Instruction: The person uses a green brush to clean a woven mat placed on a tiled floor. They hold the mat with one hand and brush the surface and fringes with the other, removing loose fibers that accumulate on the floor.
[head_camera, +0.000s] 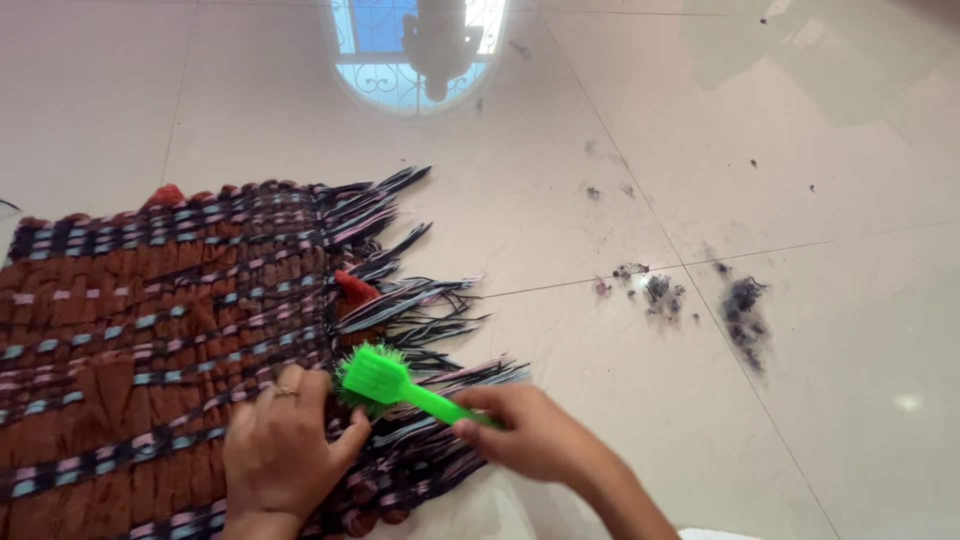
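Lying slantwise, the green brush (400, 385) has its bristled head up-left on the fringe (420, 310) of the woven rug (130, 340) and its handle running down-right. The right hand (530, 432) has its fingers pinched round the handle's end. The left hand (280, 450) presses flat on the rug, fingers spread, just beside the brush head. Bare tiled floor (820, 400) lies open to the right, with dark lint clumps (745, 310) well apart.

Glossy pale floor tiles (800, 420) fill the view. Dark lint clumps (742, 305) lie scattered near a grout line, smaller bits (660, 293) just beside them. An arched window's reflection (418, 50) shines at the top edge.
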